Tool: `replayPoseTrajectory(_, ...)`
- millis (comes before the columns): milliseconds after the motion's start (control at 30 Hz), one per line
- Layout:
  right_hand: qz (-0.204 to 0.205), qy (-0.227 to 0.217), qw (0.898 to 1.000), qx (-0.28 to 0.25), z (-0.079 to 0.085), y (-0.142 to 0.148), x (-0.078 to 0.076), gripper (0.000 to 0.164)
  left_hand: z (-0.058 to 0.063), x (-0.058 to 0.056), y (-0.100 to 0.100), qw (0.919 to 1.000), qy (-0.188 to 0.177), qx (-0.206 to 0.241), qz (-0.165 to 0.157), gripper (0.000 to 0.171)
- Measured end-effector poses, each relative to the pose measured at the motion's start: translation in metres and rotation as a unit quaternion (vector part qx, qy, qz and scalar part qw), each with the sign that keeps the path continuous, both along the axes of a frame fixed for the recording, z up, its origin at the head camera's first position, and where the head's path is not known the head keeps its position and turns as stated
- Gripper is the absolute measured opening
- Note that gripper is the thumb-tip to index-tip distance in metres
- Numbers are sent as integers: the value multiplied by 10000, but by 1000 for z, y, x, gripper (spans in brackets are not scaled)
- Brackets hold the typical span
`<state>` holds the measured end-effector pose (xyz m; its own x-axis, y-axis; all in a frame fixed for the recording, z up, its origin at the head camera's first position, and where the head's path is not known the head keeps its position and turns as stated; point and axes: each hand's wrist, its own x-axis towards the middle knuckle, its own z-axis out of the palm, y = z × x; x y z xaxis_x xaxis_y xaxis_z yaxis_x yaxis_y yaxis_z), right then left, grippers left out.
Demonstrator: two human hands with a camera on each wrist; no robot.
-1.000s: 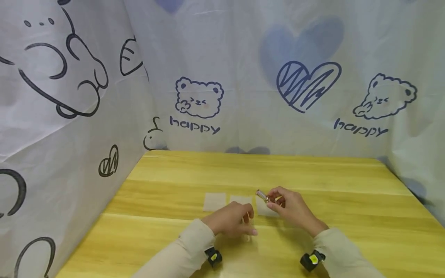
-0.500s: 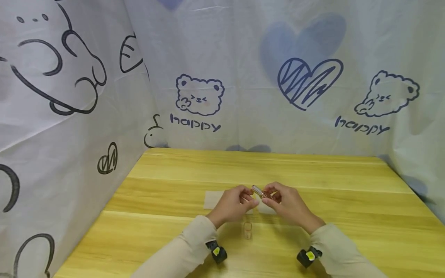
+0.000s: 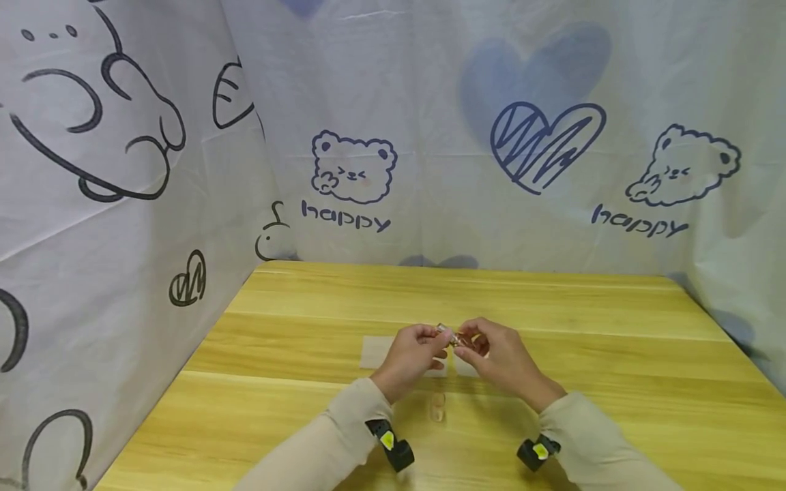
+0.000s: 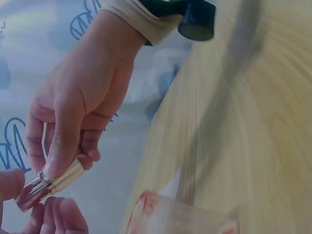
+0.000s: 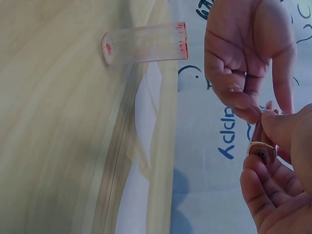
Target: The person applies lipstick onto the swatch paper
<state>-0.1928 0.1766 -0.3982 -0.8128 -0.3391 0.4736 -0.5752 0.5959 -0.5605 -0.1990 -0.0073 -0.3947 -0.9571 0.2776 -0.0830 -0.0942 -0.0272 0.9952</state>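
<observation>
In the head view, my right hand [image 3: 502, 351] holds a small gold and clear lipstick tube [image 3: 455, 339] above the table. My left hand [image 3: 408, 354] pinches the tube's other end between thumb and fingers. The left wrist view has both hands meeting on the shiny tube [image 4: 52, 187], part gold and part dark red. The round end of the tube [image 5: 261, 151] faces the camera in the right wrist view. A clear cap with red smears [image 5: 146, 44] stands upright on the wooden table near me. Fingers hide much of the tube.
Pale paper squares [image 3: 375, 352] lie in a row on the wooden table [image 3: 295, 409], partly under my hands. A drawn-on white curtain [image 3: 442, 204] hangs behind the table and along its left side.
My left hand has risen from near the clear cap to the lipstick tube and now pinches its free end. The right hand has shifted slightly left with the tube.
</observation>
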Motion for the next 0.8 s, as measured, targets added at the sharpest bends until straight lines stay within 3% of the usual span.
replayPoseTrajectory(367,-97,244,9997,25,-4,-6,3,24,-4,5,8,9950,-464,647,604,27)
replayPoseTrajectory(600,-194,689,9974,-43,0,-4,0,22,-1,1,15,9910,-433,946,839,29)
replayPoseTrajectory(800,-194,793,9966,-98,2,-6,-1,20,-1,-2,17,9882,-340,963,1145,24)
